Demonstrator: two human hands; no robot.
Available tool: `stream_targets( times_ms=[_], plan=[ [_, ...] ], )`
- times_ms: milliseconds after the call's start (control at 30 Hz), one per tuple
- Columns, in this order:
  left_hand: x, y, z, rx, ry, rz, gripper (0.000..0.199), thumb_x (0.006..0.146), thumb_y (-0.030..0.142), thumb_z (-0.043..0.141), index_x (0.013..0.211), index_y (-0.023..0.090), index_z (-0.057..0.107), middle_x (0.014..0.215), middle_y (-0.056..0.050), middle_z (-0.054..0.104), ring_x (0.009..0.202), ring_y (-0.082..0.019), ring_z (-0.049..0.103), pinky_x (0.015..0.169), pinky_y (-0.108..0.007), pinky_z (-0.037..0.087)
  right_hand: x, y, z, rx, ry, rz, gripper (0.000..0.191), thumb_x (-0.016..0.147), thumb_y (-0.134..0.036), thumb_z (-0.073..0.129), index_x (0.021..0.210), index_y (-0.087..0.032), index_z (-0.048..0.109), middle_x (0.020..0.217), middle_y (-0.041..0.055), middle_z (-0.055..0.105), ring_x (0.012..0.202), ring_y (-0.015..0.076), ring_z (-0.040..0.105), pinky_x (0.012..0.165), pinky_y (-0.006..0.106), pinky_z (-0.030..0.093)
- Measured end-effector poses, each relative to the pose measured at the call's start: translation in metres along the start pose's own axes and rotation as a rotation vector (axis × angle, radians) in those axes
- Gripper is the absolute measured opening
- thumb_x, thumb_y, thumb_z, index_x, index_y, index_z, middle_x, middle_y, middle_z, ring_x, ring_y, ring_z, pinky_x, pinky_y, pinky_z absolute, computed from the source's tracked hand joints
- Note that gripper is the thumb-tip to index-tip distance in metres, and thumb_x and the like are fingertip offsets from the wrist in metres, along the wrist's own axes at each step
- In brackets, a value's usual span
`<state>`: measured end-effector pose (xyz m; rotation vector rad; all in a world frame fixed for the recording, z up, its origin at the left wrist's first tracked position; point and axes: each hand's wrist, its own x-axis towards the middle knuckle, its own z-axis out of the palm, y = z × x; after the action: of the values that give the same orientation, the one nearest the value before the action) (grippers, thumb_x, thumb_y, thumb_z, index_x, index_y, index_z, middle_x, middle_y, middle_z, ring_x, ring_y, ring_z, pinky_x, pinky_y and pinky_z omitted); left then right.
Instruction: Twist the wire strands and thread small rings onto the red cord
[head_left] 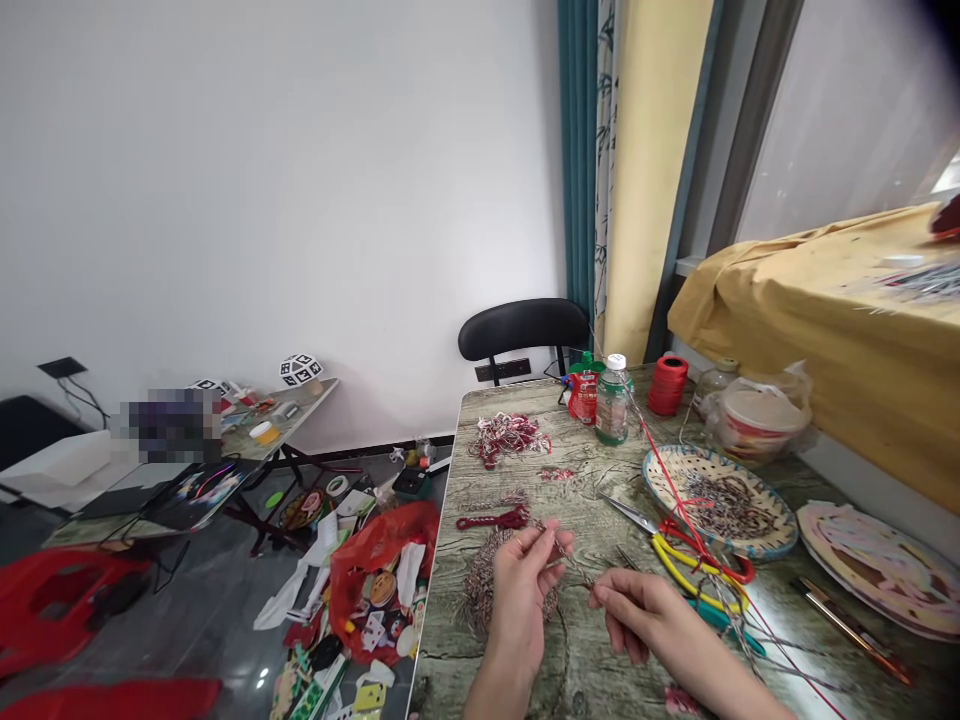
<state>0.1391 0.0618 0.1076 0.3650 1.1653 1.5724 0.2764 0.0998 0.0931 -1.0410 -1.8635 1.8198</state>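
Note:
A thin braided cord in grey and brown runs between my two hands above the table. My left hand pinches one end between thumb and fingers. At the other end, my right hand closes its fingertips on the same cord. Under and beside my left hand lies a fuzzy bundle of brownish cords. A dark red knotted cord piece rests just beyond it. To the right of my hands are scissors with yellow handles and a red cord.
A woven basket holds cord bits. Behind it stand a red thread spool, a green bottle and a bagged tub. Tangled cords lie at the far left. A black chair stands beyond the table; a red bag sits on the floor.

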Motion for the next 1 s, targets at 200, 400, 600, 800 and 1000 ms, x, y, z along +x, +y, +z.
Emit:
stream_targets(
  times_ms=[200, 400, 600, 800, 1000],
  plan=[
    [0.002, 0.008, 0.003, -0.001, 0.004, 0.062, 0.027, 0.065, 0.029, 0.065, 0.085, 0.012, 0.064, 0.084, -0.009, 0.065, 0.071, -0.012, 0.058, 0.06, -0.019, 0.044, -0.001, 0.006, -0.005, -0.01, -0.033, 0.032, 0.029, 0.078, -0.042, 0.04, 0.069, -0.016, 0.049, 0.048, -0.0025, 0.053, 0.039, 0.009, 0.044, 0.039, 0.019, 0.032],
    [-0.006, 0.016, 0.006, 0.089, -0.034, 0.104, 0.028, 0.066, 0.033, 0.063, 0.084, 0.013, 0.065, 0.083, -0.009, 0.065, 0.078, -0.016, 0.058, 0.066, -0.023, 0.043, 0.001, 0.002, -0.009, -0.167, 0.043, -0.128, 0.03, 0.078, -0.041, 0.045, 0.089, -0.016, 0.056, 0.087, 0.0078, 0.063, 0.081, 0.0192, 0.058, 0.073, 0.029, 0.044],
    [-0.015, 0.017, 0.015, 0.211, -0.106, 0.139, 0.022, 0.066, 0.029, 0.063, 0.081, 0.014, 0.068, 0.106, -0.01, 0.059, 0.105, -0.024, 0.047, 0.091, -0.033, 0.033, 0.006, -0.03, -0.001, 0.075, 0.099, -0.308, 0.035, 0.078, -0.039, 0.048, 0.105, -0.018, 0.052, 0.107, 0.0083, 0.057, 0.099, 0.0192, 0.05, 0.089, 0.033, 0.037],
    [-0.018, 0.012, 0.019, 0.203, -0.133, 0.106, 0.015, 0.066, 0.027, 0.062, 0.073, 0.014, 0.069, 0.109, -0.01, 0.057, 0.106, -0.026, 0.046, 0.085, -0.033, 0.037, 0.0, -0.043, -0.001, 0.097, 0.028, -0.263, 0.03, 0.077, -0.041, 0.047, 0.066, -0.016, 0.06, 0.062, -0.0005, 0.056, 0.063, 0.0135, 0.05, 0.064, 0.024, 0.04],
    [-0.019, 0.01, 0.02, 0.129, -0.106, 0.059, 0.02, 0.063, 0.029, 0.065, 0.076, 0.013, 0.068, 0.085, -0.009, 0.064, 0.08, -0.019, 0.057, 0.072, -0.028, 0.043, -0.006, -0.036, -0.007, 0.032, 0.072, -0.215, 0.039, 0.077, -0.044, 0.045, 0.055, -0.016, 0.058, 0.055, -0.0019, 0.05, 0.058, 0.0118, 0.044, 0.057, 0.022, 0.033]
  ],
)
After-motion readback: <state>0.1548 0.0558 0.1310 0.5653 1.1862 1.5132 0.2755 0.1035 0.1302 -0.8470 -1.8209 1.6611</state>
